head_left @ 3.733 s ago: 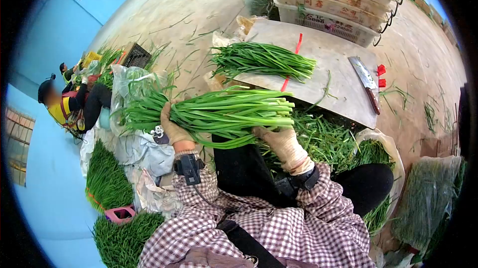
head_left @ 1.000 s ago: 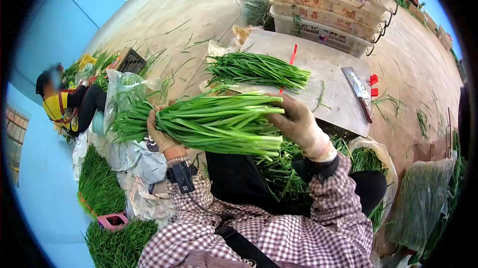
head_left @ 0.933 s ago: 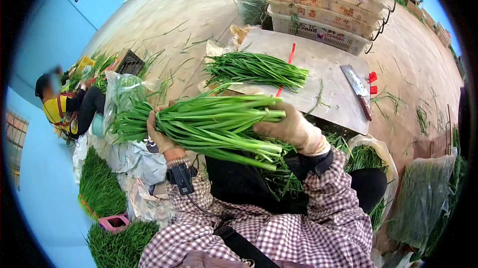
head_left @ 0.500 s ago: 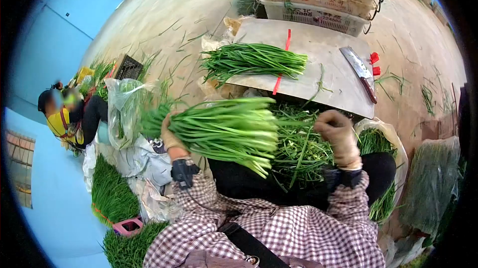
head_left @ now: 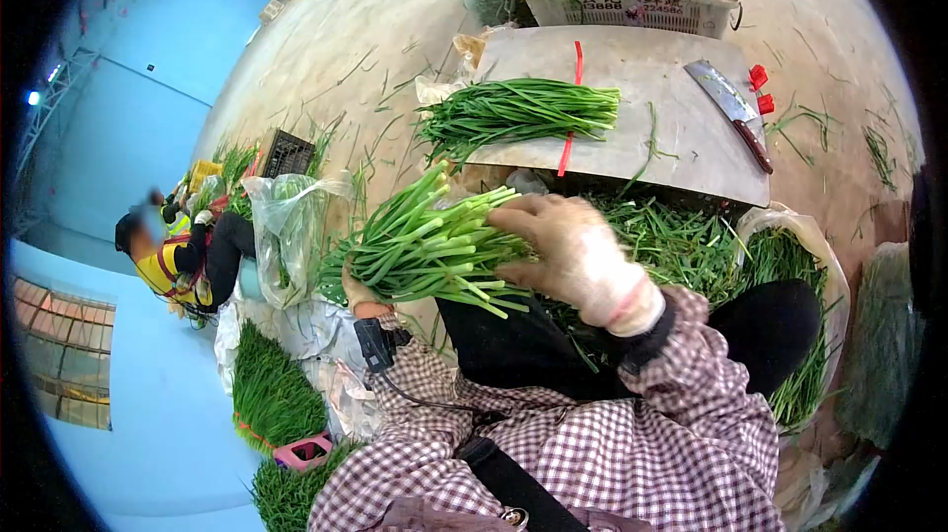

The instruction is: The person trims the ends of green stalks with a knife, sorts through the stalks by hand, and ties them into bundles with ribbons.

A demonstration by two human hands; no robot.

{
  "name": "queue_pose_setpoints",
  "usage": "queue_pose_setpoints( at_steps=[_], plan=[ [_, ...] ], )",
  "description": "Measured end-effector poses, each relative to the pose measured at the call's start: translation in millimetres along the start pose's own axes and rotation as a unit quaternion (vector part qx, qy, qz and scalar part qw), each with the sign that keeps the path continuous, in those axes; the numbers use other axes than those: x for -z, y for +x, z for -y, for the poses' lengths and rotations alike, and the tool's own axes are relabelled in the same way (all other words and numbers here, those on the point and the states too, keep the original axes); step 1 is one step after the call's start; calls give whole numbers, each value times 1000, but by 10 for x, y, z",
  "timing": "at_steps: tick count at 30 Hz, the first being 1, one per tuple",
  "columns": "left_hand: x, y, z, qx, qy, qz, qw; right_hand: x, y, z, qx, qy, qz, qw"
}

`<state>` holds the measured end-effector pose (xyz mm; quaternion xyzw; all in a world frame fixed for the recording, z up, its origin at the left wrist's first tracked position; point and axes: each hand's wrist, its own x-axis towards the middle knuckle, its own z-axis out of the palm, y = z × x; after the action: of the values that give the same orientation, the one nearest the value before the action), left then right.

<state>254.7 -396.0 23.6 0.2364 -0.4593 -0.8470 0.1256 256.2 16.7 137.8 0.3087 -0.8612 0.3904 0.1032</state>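
A loose bunch of green stalks (head_left: pixel 425 245) lies across my left hand (head_left: pixel 363 293), which is gloved and wrapped round its leafy left part; most of the fingers are hidden beneath the leaves. At the bunch's pale cut ends is my gloved right hand (head_left: pixel 583 255), its fingers apart and reaching over the stalk ends. Beyond them, a second green bunch (head_left: pixel 523 112) rests on a grey board (head_left: pixel 652 68), over a red strap (head_left: pixel 567 152). A knife (head_left: pixel 729 112) with a brown handle lies at the board's right side.
Stacked white crates (head_left: pixel 622 8) stand behind the board. Cut greens (head_left: pixel 671 241) are heaped below it, beside a bag of greens (head_left: pixel 790 265). To the left are a plastic bag (head_left: pixel 286 226), a seated person (head_left: pixel 173 265), more green bunches (head_left: pixel 272 384) and a pink object (head_left: pixel 302 451).
My right hand has come back from over the trimmings to the stalk ends and opened. The held bunch now points its cut ends more towards me. The view has shifted.
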Motion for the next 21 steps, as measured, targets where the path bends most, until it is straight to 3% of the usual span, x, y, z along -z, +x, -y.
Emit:
queue_pose_setpoints(
  at_steps=[2,5,7,9,10,11,13,17,19,21],
  plan=[
    [-26,-13,3,-2,-18,-48,999,-149,79,-44,9,-31,50,998],
    [-223,-156,-2,-46,33,-151,987,-356,-147,-439,-26,103,-122,987],
    [-208,-202,-27,-32,48,-179,982,-144,-274,-489,-173,237,-250,923],
    [-193,-173,-43,-16,21,-186,982,120,-312,-310,-167,195,-253,933],
    [-300,-208,-64,-16,5,-190,982,178,-290,-190,-120,201,-224,946],
    [-398,-253,-89,-14,-12,-193,981,243,-227,-42,-30,103,-204,973],
    [-504,-323,-130,2,-32,-193,981,230,-87,251,8,34,-154,987],
    [-499,-299,-149,-1,-61,-169,984,-205,160,377,-73,-110,-7,991],
    [-587,-342,-133,-12,-71,-167,983,-460,221,273,-35,-94,-45,994],
    [-699,-417,-167,-16,-75,-156,985,-441,154,123,-28,92,-145,985]
  ],
)
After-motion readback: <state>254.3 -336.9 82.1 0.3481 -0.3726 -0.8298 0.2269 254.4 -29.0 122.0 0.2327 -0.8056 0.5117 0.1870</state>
